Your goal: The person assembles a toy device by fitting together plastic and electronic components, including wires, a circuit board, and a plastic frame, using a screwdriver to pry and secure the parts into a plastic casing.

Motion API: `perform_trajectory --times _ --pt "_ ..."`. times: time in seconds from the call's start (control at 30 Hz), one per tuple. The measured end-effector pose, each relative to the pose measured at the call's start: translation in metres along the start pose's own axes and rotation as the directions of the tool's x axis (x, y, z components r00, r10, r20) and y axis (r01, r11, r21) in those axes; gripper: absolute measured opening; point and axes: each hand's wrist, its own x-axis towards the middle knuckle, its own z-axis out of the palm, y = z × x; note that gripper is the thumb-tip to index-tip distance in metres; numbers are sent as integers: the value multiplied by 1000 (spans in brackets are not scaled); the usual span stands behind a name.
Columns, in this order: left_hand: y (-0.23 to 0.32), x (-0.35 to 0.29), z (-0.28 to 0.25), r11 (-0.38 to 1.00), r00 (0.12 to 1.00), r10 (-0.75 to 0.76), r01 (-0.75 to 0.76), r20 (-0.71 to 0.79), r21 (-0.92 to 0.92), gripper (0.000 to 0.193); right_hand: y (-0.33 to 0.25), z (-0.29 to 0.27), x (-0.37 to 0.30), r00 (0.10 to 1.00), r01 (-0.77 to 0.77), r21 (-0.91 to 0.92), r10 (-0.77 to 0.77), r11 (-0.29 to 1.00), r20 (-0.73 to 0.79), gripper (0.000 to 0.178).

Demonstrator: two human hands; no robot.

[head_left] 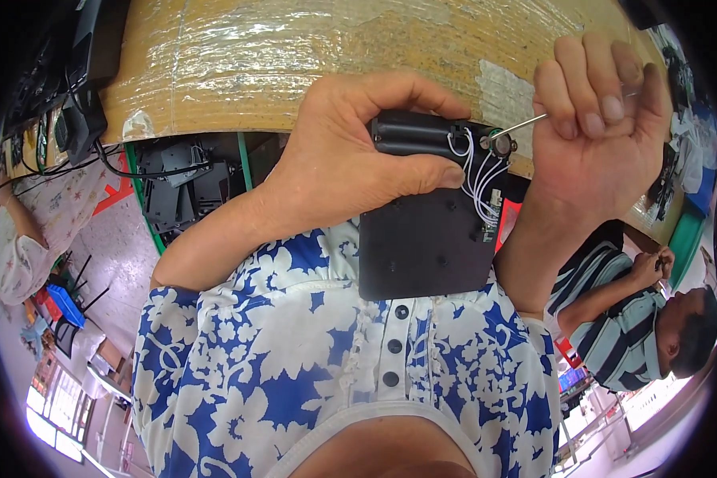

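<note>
My left hand (374,143) is closed round the upper part of a black plastic panel (426,247), thumb in front and fingers behind. A black cylindrical part (410,131) runs along the panel's top edge. White wires (476,179) loop from it down to a connector (492,211) at the panel's right side. In my right hand (597,111), fingers curled, is a thin metal rod-like tool (522,125); its handle is hidden in the palm. The tool's tip meets a small round metallic part (499,143) at the panel's upper right corner.
A worktable (295,40) covered in clear film spans the far side. Below its edge at left, a green-edged bin (183,187) holds dark flat parts. Black equipment with cables (84,103) stands at far left. A person in a striped shirt (629,319) sits at right, another person's arm (24,223) shows at left.
</note>
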Motion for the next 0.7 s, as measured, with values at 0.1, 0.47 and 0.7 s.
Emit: perform_trajectory --times 0.1,0.47,0.7 --pt "0 0 -1 999 999 -45 44 19 32 39 4 -2 0 1000 -10 -53 10 999 -2 33" --pt "-1 0 1 994 1000 10 -11 12 108 36 10 -10 5 986 -38 -59 47 998 162 43" --pt "1 1 -1 996 1000 -10 10 -3 91 36 10 -9 2 972 -29 -121 56 992 227 43"
